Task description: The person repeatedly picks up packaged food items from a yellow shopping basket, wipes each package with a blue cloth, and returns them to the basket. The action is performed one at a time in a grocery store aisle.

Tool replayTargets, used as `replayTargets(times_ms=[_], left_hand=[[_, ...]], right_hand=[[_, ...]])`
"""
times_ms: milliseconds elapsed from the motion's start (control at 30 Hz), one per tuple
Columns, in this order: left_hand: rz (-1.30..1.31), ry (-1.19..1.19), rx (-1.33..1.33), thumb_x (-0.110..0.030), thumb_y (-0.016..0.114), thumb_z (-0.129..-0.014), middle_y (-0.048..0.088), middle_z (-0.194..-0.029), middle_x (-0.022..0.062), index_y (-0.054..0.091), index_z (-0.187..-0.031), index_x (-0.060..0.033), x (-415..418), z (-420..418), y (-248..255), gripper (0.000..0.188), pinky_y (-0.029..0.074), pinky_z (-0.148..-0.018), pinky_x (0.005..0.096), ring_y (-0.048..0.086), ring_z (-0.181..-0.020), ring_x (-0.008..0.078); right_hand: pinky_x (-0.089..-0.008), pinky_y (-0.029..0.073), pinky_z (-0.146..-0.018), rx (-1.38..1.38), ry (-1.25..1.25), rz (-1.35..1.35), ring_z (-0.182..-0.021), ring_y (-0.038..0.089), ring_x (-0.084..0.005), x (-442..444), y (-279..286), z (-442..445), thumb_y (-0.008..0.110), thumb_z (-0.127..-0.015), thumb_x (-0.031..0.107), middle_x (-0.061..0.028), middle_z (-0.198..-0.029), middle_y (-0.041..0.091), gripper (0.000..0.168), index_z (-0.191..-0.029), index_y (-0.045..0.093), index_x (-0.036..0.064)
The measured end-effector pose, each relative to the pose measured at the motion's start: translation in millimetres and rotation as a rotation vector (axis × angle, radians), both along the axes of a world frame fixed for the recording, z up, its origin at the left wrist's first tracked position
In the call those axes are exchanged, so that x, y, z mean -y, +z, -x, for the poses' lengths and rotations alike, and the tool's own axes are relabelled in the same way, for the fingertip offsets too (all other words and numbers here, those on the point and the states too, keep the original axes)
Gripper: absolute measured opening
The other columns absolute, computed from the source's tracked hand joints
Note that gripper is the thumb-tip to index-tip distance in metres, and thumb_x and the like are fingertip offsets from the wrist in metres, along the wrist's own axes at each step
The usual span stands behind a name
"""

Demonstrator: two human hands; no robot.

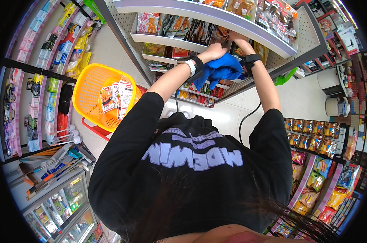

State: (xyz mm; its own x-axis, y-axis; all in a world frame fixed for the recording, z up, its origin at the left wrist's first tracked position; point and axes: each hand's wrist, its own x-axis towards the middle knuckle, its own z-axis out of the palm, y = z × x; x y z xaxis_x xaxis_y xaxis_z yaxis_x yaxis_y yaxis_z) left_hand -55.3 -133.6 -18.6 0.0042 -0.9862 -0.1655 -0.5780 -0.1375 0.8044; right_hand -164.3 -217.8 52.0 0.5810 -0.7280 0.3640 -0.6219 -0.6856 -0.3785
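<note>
My left hand is at the front edge of a white shelf tray, its fingers bent above a blue cloth. The cloth hangs below this hand, between my wrists; whether the hand grips it, I cannot tell. My right hand reaches into the same shelf level, among snack packets, and its fingers are mostly hidden under the upper tray's edge. Dark packets stand in the tray left of my hands. Black bands are on both wrists, with a white one on the left.
A yellow plastic basket with red handles, holding several snack packets, is at my left. An upper tray overhangs my hands. Black cables hang near both arms. Stocked shelves stand left and right, with a glass-door cooler at lower left.
</note>
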Motion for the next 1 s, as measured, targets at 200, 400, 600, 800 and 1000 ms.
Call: replayTargets(times_ms=[200, 400, 600, 800, 1000], left_hand=[[0.012, 0.049, 0.016, -0.04, 0.049, -0.082, 0.056, -0.103, 0.0336, 0.058, -0.103, 0.0095, -5.8, 1.9, 1.7, 0.054, 0.043, -0.087, 0.0434, 0.054, -0.1, 0.044], [-0.024, -0.02, 0.033, -0.04, 0.047, -0.084, 0.054, -0.108, 0.0335, 0.056, -0.106, 0.0109, -1.9, 3.1, 7.3, 0.056, 0.041, -0.091, 0.043, 0.052, -0.104, 0.0432], [-0.032, -0.104, -0.135, -0.056, 0.047, -0.084, 0.051, -0.119, 0.0297, 0.051, -0.117, 0.0076, -27.3, 0.5, 12.8, 0.072, 0.039, -0.095, 0.0394, 0.05, -0.111, 0.0395], [0.115, -0.21, -0.37, -0.051, 0.066, -0.075, 0.046, -0.126, 0.0219, 0.035, -0.133, 0.0001, -62.0, -9.9, 9.9, 0.083, 0.04, -0.097, 0.0369, 0.048, -0.116, 0.0311], [0.145, -0.122, -0.465, -0.038, 0.069, -0.079, 0.049, -0.122, 0.0169, 0.04, -0.131, -0.0039, -79.7, -27.1, 16.6, 0.069, 0.044, -0.092, 0.0345, 0.051, -0.111, 0.0246]], right_hand=[[-0.0403, 0.049, -0.061, 0.108, -0.065, 0.242, -0.074, 0.062, -0.0342, 7.0, -18.0, 12.7, 0.059, -0.082, 0.021, -0.019, -0.081, 0.063, 0.023, -0.09, 0.062, 0.0], [-0.0443, 0.047, -0.071, 0.15, -0.085, 0.228, -0.082, 0.057, -0.0427, 10.4, -21.2, 6.7, 0.055, -0.079, 0.009, -0.0235, -0.087, 0.062, 0.019, -0.093, 0.062, -0.001], [-0.0413, 0.046, -0.075, 0.137, 0.026, 0.077, -0.086, 0.059, -0.0378, -12.0, -11.3, 14.7, 0.062, -0.076, 0.015, -0.0217, -0.09, 0.062, 0.027, -0.097, 0.06, -0.002], [-0.0352, 0.045, -0.075, 0.417, -0.003, -0.444, -0.085, 0.062, -0.0286, -30.8, -7.6, 40.2, 0.065, -0.075, 0.018, -0.0218, -0.091, 0.063, 0.039, -0.106, 0.057, -0.003], [-0.0396, 0.047, -0.079, 0.418, -0.185, 0.143, -0.094, 0.055, -0.0325, -93.5, -8.2, 45.4, 0.064, -0.078, 0.011, -0.021, -0.107, 0.048, 0.045, -0.117, 0.046, -0.004]])
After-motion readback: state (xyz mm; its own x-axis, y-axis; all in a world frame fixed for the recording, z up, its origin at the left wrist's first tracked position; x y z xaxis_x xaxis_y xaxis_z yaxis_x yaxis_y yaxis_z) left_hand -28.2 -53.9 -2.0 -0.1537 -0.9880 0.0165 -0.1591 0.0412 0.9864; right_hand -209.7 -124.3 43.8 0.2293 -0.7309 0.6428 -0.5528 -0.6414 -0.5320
